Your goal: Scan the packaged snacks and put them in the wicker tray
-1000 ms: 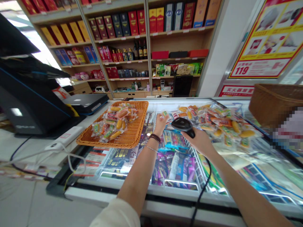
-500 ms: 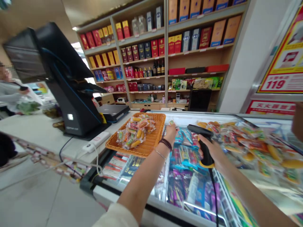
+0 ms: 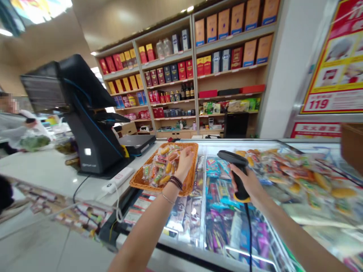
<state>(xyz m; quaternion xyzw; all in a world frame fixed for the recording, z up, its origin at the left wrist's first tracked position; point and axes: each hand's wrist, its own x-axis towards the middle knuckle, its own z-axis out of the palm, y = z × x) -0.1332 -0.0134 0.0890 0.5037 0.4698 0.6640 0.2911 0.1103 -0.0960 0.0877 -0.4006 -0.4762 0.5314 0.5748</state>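
My left hand is over the right side of an orange wicker basket, its fingers curled. Whatever they may hold is hidden behind the hand. Several small clear-wrapped packets, yellow and reddish, lie heaped in the basket beside it. In my right hand is a black barcode scanner with a yellow band at its handle end; the fingers wrap its grip, and a black cable hangs from it. Beneath the scanner, blue and purple packets show through the glass freezer top.
More wrapped packets are heaped on the freezer's right side. To the left, a black checkout terminal, a scale and a white power strip stand on the counter. Shelves of boxes line the back. A person is at far left.
My left hand has moved left from the freezer top, where a small wrapped packet showed at its fingertips, to over the basket. My right hand still grips the scanner. The view has shifted.
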